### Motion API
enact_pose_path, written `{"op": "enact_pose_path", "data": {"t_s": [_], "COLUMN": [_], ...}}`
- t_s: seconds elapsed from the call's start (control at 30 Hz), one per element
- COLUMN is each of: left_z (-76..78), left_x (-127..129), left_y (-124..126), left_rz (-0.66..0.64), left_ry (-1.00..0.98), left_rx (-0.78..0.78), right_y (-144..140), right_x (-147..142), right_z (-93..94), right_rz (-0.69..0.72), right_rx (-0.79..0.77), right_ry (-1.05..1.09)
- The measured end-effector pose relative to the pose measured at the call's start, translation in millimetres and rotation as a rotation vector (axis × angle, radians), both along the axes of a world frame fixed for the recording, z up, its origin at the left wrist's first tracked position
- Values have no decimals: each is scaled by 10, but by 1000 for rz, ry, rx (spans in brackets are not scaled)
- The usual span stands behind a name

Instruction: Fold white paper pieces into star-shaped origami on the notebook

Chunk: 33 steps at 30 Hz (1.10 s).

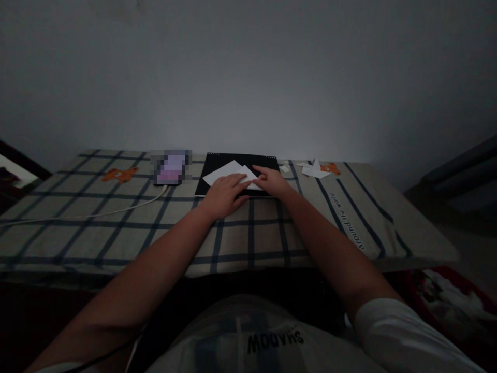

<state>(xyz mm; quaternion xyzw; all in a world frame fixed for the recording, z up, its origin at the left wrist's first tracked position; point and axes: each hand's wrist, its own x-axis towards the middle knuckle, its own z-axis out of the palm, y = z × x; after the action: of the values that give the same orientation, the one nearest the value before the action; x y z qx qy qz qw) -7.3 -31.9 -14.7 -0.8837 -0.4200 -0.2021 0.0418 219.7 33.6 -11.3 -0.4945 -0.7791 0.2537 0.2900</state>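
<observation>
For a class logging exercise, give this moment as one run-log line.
left hand: on white paper | right hand: at paper's right side | beneath: black pad | pad's left: phone | pad's right: folded paper

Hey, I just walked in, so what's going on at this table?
A person has both bare hands on a folded sheet of white paper lying on a black spiral-holed board. The left hand lies across the paper; the right hand is at its right side, index finger extended. A phone with a cable lies to the left, and another folded white paper piece to the right.
</observation>
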Motion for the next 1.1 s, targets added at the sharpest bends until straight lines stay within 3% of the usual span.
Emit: {"op": "enact_pose_path", "data": {"t_s": [0.3, 0.5, 0.67, 0.77, 1.1], "left_z": [-81, 18, 175, 230, 202], "left_x": [55, 61, 78, 78, -42], "left_y": [1, 26, 102, 63, 18], "left_rz": [42, 18, -17, -17, -30], "left_ry": [104, 194, 335, 349, 333], "left_rx": [-142, -98, -88, -77, -165], "right_y": [12, 35, -21, -56, -174], "right_x": [5, 13, 54, 105, 291], "right_z": [-59, -27, -68, -105, -36], "right_rz": [-23, 32, 59, 57, 237], "right_rx": [59, 31, 204, 229, 348], "right_ry": [-3, -72, -93, -84, -169]}}
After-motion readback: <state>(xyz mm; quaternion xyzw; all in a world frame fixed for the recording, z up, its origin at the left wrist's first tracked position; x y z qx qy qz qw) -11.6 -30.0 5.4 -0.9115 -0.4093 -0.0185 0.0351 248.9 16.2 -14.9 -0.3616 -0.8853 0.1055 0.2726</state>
